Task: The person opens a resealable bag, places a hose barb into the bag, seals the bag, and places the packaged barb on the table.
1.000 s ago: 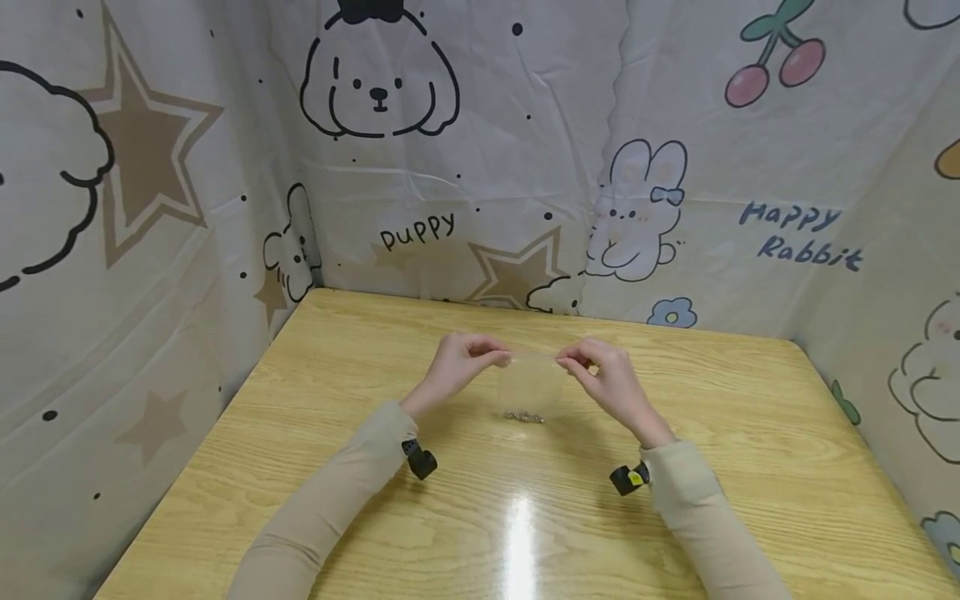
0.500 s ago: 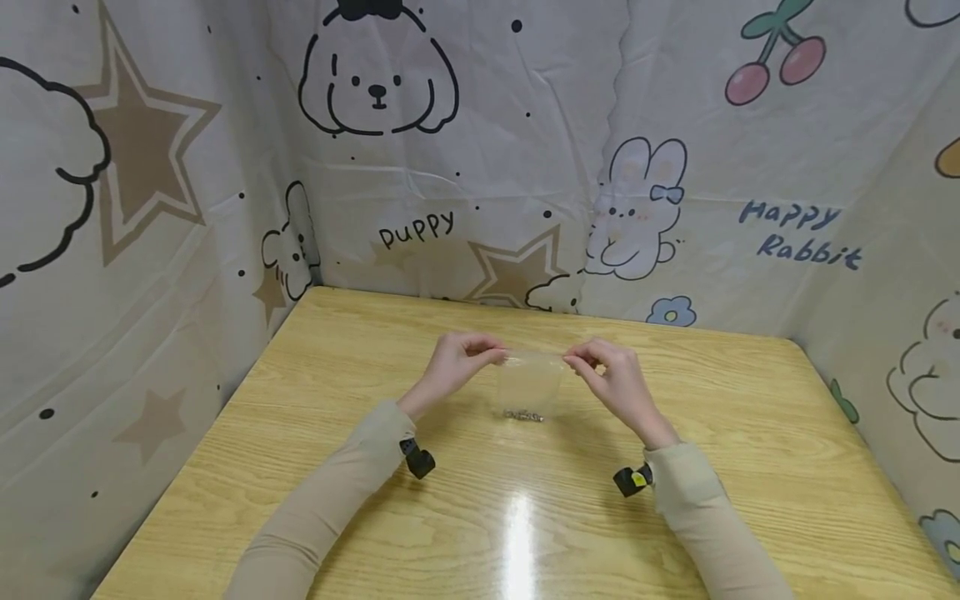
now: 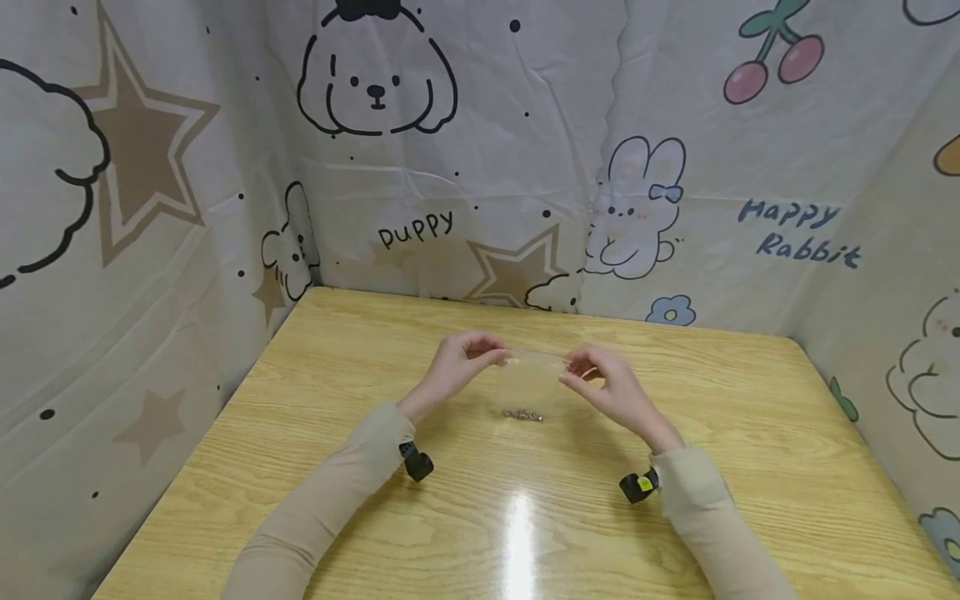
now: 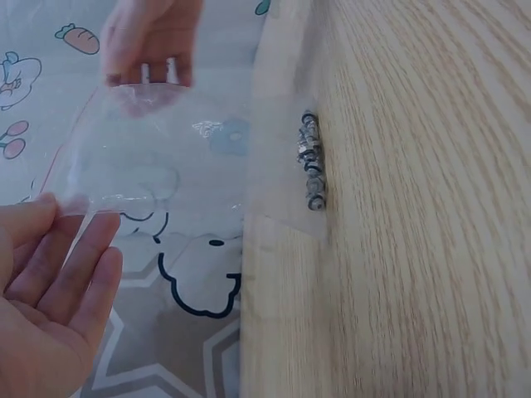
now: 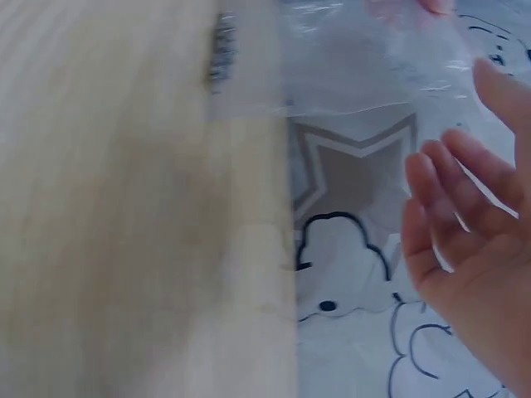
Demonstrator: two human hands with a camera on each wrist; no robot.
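A clear plastic bag [image 3: 531, 382] hangs upright over the table, several small shiny metal pieces [image 4: 312, 162] gathered along its bottom. Their exact kind is too small to make out. My left hand [image 3: 459, 365] pinches the bag's upper left corner between thumb and fingers. At the upper right corner is my right hand [image 3: 609, 382], its thumb and fingers parted right at the edge of the plastic. The right wrist view shows the right thumb [image 5: 500, 93] spread away from loosely bent fingers.
The wood-grain table [image 3: 360, 533] lies under both arms. A printed cloth [image 3: 465, 167] with cartoon animals stands along its back and sides. A small black camera is strapped to each wrist, and both forearms wear beige sleeves.
My right thumb and fingers have parted at the bag's corner, where they pinched it before, and the right wrist has shifted slightly right and down. The left hand keeps its pinch.
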